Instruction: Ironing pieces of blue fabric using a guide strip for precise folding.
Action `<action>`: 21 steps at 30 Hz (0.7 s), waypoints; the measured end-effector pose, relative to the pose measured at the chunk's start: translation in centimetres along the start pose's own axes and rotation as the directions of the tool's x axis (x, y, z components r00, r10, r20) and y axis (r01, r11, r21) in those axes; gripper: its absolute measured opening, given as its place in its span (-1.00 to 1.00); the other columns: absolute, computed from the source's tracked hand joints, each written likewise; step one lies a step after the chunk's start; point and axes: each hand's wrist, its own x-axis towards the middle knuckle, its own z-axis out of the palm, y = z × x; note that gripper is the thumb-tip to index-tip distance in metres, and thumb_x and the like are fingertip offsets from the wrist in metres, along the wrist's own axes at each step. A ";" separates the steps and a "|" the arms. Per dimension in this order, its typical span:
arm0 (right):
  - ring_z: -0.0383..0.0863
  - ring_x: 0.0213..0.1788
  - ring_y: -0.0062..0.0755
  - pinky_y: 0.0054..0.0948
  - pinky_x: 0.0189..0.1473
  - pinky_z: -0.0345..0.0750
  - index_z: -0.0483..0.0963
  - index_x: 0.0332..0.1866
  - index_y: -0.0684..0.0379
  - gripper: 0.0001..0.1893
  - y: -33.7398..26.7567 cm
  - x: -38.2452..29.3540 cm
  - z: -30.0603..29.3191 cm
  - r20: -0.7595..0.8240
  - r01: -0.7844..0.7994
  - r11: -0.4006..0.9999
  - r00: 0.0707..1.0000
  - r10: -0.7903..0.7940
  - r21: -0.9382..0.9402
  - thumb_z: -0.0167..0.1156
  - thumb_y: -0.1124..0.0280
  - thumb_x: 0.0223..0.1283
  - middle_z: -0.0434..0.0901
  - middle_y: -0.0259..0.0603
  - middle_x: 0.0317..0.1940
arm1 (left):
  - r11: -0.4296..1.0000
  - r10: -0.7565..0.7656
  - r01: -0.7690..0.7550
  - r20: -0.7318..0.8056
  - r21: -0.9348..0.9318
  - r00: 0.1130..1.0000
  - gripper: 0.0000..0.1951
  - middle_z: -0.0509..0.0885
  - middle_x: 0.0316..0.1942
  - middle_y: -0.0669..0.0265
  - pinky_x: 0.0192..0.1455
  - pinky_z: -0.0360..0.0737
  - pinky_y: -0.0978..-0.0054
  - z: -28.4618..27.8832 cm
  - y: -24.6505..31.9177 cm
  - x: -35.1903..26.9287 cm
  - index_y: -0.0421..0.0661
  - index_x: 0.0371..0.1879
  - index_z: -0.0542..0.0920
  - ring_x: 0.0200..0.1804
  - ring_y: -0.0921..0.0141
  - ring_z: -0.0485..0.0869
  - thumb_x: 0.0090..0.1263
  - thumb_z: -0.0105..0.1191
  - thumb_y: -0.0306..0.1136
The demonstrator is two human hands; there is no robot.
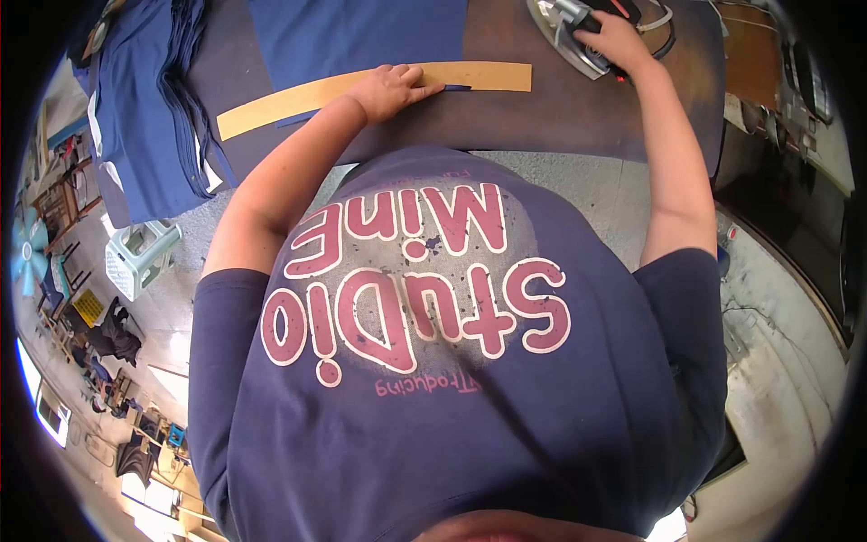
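My left hand holds down a long yellow-tan strip, probably card, with the fingers on top and one digit reaching along its near edge. Under the strip lies a blue cloth panel. A small blue flap of cloth shows over the near edge of the strip, just right of that digit. At the upper right, my right hand is wrapped around the dark handle of a clothes iron. The iron rests on the brown padded ironing table, apart from the strip.
A thick stack of blue cloth pieces hangs over the table's left end. Cords run beside the iron. A pale plastic stool stands on the floor at left, with a blue fan farther off. A wall rises at right.
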 end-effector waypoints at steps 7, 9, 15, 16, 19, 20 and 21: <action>0.70 -0.26 0.02 -0.08 -0.20 0.63 0.60 -0.15 0.04 -0.77 -9.8 -7.1 5.4 0.213 0.312 0.906 0.942 -0.258 -0.286 0.25 0.28 0.07 0.70 -0.07 -0.36 | 1.000 0.018 -0.020 -0.128 -0.012 0.992 -0.28 0.45 0.06 0.24 0.15 0.53 0.29 0.7 -0.2 -0.8 0.37 0.54 0.17 0.11 0.22 0.54 0.36 -0.11 -0.46; 0.71 -0.28 0.00 -0.07 -0.22 0.63 0.58 -0.18 0.08 -0.81 -11.2 -7.8 7.3 0.257 0.331 0.888 0.932 -0.255 -0.319 0.23 0.32 0.10 0.69 -0.06 -0.40 | 0.999 0.020 -0.024 -0.137 -0.025 0.990 -0.29 0.45 0.07 0.24 0.14 0.53 0.29 0.4 -0.2 -0.7 0.35 0.54 0.19 0.11 0.23 0.55 0.36 -0.11 -0.46; 0.72 -0.26 -0.04 -0.11 -0.23 0.63 0.50 -0.18 0.16 -0.77 -12.1 -7.7 11.8 0.229 0.348 0.879 0.931 -0.283 -0.327 0.26 0.27 0.16 0.69 -0.08 -0.38 | 0.989 -0.101 0.079 -0.186 -0.121 0.977 -0.45 0.50 0.07 0.28 0.19 0.50 0.31 0.7 0.4 -0.6 0.15 0.42 0.38 0.16 0.26 0.53 0.40 -0.12 -0.45; 0.72 -0.26 -0.05 -0.12 -0.24 0.63 0.48 -0.16 0.16 -0.73 -12.3 -7.6 12.2 0.188 0.369 0.876 0.927 -0.324 -0.310 0.28 0.21 0.18 0.69 -0.10 -0.36 | 0.965 -0.157 0.099 -0.232 -0.242 0.960 -0.53 0.52 0.03 0.28 0.17 0.50 0.31 0.9 0.4 -0.6 0.10 0.31 0.45 0.14 0.25 0.54 0.39 -0.09 -0.44; 0.72 -0.25 -0.06 -0.14 -0.23 0.64 0.46 -0.14 0.14 -0.50 -13.4 -7.6 11.7 0.202 0.396 0.863 0.916 -0.347 -0.315 0.25 -0.14 0.17 0.69 -0.12 -0.34 | 0.895 -0.291 0.124 -0.348 -0.429 0.891 -0.70 0.55 -0.07 0.26 0.13 0.51 0.27 2.0 0.5 -2.1 -0.01 0.07 0.55 0.06 0.21 0.55 0.35 0.01 -0.43; 0.72 -0.24 -0.07 -0.14 -0.23 0.64 0.47 -0.16 0.14 -0.43 -13.9 -7.7 11.4 0.217 0.392 0.863 0.917 -0.336 -0.319 0.21 -0.25 0.16 0.70 -0.12 -0.34 | 0.862 -0.359 0.124 -0.419 -0.491 0.834 -0.79 0.57 -0.12 0.23 0.11 0.51 0.24 2.3 0.3 -3.0 -0.06 -0.06 0.58 0.01 0.17 0.57 0.34 0.08 -0.43; 0.72 -0.24 -0.07 -0.14 -0.23 0.64 0.47 -0.16 0.14 -0.43 -13.9 -7.7 11.3 0.213 0.390 0.864 0.917 -0.336 -0.318 0.21 -0.25 0.16 0.70 -0.12 -0.34 | 0.864 -0.356 0.123 -0.419 -0.488 0.835 -0.79 0.57 -0.12 0.23 0.11 0.51 0.24 1.9 0.3 -4.0 -0.06 -0.06 0.58 0.01 0.17 0.57 0.34 0.08 -0.43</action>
